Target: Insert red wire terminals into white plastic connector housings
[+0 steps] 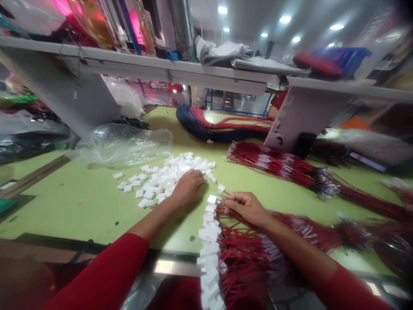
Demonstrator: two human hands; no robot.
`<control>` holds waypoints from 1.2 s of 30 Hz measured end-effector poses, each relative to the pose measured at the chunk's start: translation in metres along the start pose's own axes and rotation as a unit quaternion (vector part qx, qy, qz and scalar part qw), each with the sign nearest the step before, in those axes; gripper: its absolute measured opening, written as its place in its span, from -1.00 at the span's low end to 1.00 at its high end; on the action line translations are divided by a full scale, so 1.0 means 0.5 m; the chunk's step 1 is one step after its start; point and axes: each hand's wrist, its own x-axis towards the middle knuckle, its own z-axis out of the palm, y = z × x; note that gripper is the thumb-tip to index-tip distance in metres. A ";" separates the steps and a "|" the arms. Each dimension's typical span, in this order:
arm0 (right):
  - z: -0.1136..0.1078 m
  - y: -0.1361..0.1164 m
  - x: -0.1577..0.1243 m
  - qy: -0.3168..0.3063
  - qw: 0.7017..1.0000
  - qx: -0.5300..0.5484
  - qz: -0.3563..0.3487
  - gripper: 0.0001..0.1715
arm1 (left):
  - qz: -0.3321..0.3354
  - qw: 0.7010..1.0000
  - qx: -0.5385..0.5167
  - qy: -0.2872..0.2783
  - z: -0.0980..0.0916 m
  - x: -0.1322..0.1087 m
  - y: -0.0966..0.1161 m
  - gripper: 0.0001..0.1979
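Note:
A loose pile of small white plastic connector housings (166, 174) lies on the green tabletop. At the pile's right side, my left hand (191, 186) has its fingers curled down; whatever is under the fingertips is hidden. My right hand (247, 208) pinches a red wire (223, 196) between thumb and fingers. Just beyond those fingers sits one white housing (221, 188). Below, a long row of white housings (210, 234) fitted on red wires (240, 249) runs down over the table's front edge.
Bundled red wires with shiny tips (274, 163) lie at the right. Behind them are blue and red wire coils (196, 122). A clear plastic bag (125, 144) rests beyond the pile. A shelf (155, 66) on upright panels spans the back.

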 end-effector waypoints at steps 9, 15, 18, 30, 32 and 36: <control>-0.002 0.014 0.004 -0.001 1.000 0.009 0.006 -0.63 | -0.007 0.998 0.044 -0.041 -0.009 -0.014 0.005 -0.74; 0.001 0.007 0.007 0.052 0.998 0.002 -0.019 -0.63 | 0.002 0.999 0.021 -0.045 0.000 0.000 0.019 -0.80; 0.001 0.007 0.006 0.046 0.999 0.006 -0.014 -0.59 | 0.006 0.999 -0.007 -0.050 0.013 0.006 0.028 -0.84; 0.004 -0.002 0.000 0.076 0.994 -0.022 -0.075 -0.74 | -0.230 0.851 -0.467 -0.063 -0.032 -0.039 0.102 -0.68; 0.003 0.001 -0.001 0.084 0.992 -0.031 -0.089 -0.77 | -0.266 0.806 -0.525 -0.056 -0.033 -0.048 0.119 -0.68; 0.002 0.002 -0.002 0.107 0.985 -0.056 -0.123 -0.82 | -0.291 0.760 -0.580 -0.041 -0.028 -0.056 0.137 -0.74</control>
